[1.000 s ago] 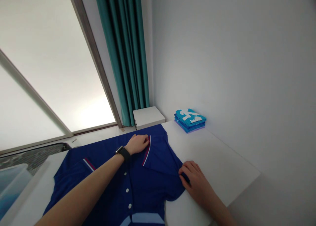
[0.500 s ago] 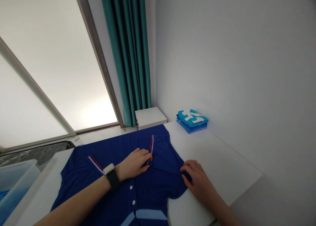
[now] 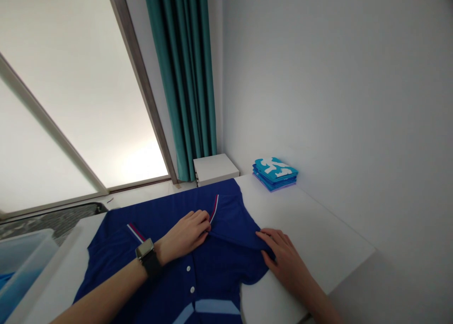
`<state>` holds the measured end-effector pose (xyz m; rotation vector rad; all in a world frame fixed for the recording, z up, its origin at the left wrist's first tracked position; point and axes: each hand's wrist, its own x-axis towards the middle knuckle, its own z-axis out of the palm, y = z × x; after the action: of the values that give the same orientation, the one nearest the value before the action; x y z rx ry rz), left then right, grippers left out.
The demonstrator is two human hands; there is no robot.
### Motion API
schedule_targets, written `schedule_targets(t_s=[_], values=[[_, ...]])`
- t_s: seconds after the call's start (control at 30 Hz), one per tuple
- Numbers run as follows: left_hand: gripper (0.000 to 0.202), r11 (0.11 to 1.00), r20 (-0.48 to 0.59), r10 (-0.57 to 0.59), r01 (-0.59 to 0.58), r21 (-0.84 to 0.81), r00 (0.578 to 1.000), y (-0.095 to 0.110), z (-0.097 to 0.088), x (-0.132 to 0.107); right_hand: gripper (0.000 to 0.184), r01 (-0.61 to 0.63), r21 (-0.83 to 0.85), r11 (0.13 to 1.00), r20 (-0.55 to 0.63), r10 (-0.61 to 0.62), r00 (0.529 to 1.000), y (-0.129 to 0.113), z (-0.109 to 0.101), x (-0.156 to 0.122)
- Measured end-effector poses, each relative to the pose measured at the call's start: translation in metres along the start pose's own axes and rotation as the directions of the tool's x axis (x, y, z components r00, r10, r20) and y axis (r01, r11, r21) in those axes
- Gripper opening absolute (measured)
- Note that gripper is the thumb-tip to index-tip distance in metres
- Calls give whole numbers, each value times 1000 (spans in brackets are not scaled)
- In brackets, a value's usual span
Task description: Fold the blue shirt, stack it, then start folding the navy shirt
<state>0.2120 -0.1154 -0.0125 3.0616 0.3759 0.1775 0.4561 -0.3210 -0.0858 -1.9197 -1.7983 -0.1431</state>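
Pinching the navy polo shirt [image 3: 226,262] on the white table [image 3: 311,220], the left hand [image 3: 184,236] gathered cloth beside the striped collar [image 3: 213,209], while the right hand [image 3: 283,253], well apart, clamped the folded edge [image 3: 256,241].

White table [image 3: 311,234], navy polo shirt [image 3: 226,210] spread flat, stack of folded blue shirts [image 3: 275,174]

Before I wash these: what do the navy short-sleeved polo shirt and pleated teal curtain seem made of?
The navy polo shirt looks like a soft matte knit, since it creases and drapes limply. Its small round white buttons look like glossy plastic. The teal curtain looks like a thick matte woven fabric, hanging in deep soft folds. Neither fibre can be told from here.
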Motion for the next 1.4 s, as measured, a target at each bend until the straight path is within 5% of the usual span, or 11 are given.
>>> schedule_targets(t_s=[0.37,0.63,0.77,0.9,1.03,1.4], values=[[11,998,76,8,-13,61,997,-4,3,-6,46,21,14,1000,57,-21,998,4,-2,-2],[16,995,-11,-22,23,94,1000,5,1,3,48,7,89,996,41,-11,999,17,-4,-18],[10,993,10,81,-82,82,997,12,4,5,47,-52,115,992,1,52,999,18,-7,-21],[7,988,37,124,-127,90,992,10,6,1,28,-64,148,987,-23,68,997,16,-8,-19],[8,979,27,142,-145,147,989,2,10,-3,16,-16,144,989,-26,19,999,14,-9,-17],[12,976,14,137,-137,171,991,0,10,-7,19,109,116,987,-52,-103,993,4,-19,-17]])
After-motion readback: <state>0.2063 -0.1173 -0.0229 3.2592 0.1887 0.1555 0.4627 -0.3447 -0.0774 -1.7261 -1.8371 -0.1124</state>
